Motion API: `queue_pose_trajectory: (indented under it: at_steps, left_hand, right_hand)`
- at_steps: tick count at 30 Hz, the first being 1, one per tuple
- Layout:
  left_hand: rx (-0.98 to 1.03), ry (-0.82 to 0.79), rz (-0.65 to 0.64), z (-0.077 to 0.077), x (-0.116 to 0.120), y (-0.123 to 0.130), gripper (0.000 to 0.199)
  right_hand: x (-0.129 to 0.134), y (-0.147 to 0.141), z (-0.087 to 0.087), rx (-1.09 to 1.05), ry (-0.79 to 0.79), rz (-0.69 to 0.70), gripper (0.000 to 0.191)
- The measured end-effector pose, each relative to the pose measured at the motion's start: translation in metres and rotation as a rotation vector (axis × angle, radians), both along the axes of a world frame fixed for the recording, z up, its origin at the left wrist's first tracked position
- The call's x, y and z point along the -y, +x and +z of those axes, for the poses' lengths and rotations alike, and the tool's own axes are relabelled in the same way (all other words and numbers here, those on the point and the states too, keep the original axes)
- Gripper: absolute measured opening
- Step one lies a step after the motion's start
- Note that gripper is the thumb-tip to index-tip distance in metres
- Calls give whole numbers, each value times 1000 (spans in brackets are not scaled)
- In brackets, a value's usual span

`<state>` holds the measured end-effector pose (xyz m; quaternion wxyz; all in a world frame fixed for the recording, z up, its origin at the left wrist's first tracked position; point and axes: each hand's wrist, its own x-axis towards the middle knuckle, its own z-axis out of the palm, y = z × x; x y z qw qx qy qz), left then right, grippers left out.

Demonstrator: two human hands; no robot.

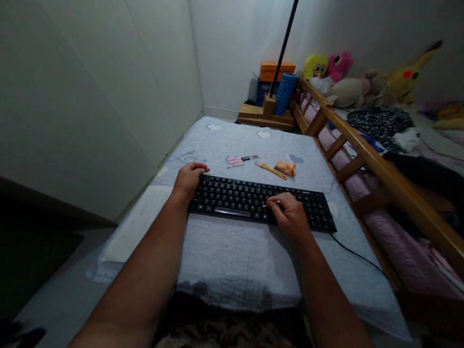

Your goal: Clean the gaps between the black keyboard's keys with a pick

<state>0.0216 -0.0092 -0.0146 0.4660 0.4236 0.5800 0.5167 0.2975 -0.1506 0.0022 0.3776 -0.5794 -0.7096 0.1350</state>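
A black keyboard (232, 195) lies slightly askew on a cloth-covered table. My left hand (188, 181) is at its upper left corner, with thumb and fingers closed on the edge. Over the right part of the keys, my right hand (288, 212) pinches a thin white swab (266, 206), its tip pointing left at the keys. Most of the swab is hidden by the fingers. Beyond the keyboard lie tweezers (249, 158) with a dark grip, another thin swab (235, 166), a yellow-handled brush (273, 171) and a small orange packet (285, 168).
The keyboard's cable (358, 253) runs off to the right. A wooden bed rail (348, 130) borders the table's right side, with plush toys (339, 67) behind it. A white panel wall (108, 96) stands at left. A black pole (284, 48) rises from a wooden base at the back.
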Motion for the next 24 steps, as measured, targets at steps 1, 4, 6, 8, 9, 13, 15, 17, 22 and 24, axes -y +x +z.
queue_pose_trajectory:
  at_steps: [1,4,6,8,9,13,15,17,22,24]
  left_hand:
    - [2,-1,-1,0,0,0,12]
    - [3,-5,4,0,0,0,12]
    - [-1,-2,8,1,0,0,12]
    - [6,3,8,1,0,1,11]
    - [7,5,8,1,0,1,10]
    - [5,-7,9,2,1,1,10]
    - [7,-18,8,2,2,1,11]
    - [9,-19,7,2,1,1,11]
    - [8,-1,-1,1,1,0,12]
    - [8,3,-1,1,1,0,12]
  right_hand:
    - [0,-1,0,-1,-4,4,18]
    - [-1,-3,0,-4,-13,7,17]
    - [-1,-3,0,-1,-14,7,17]
    - [-1,-2,0,0,-14,2,17]
    - [0,-2,0,-1,-14,-2,17]
    - [0,1,0,-17,-14,-25,18]
    - [0,2,1,-18,-18,-34,18]
    - [1,3,2,-15,-19,-38,18]
    - [1,4,1,-4,-9,-53,19]
    - [1,6,1,5,-6,-70,19]
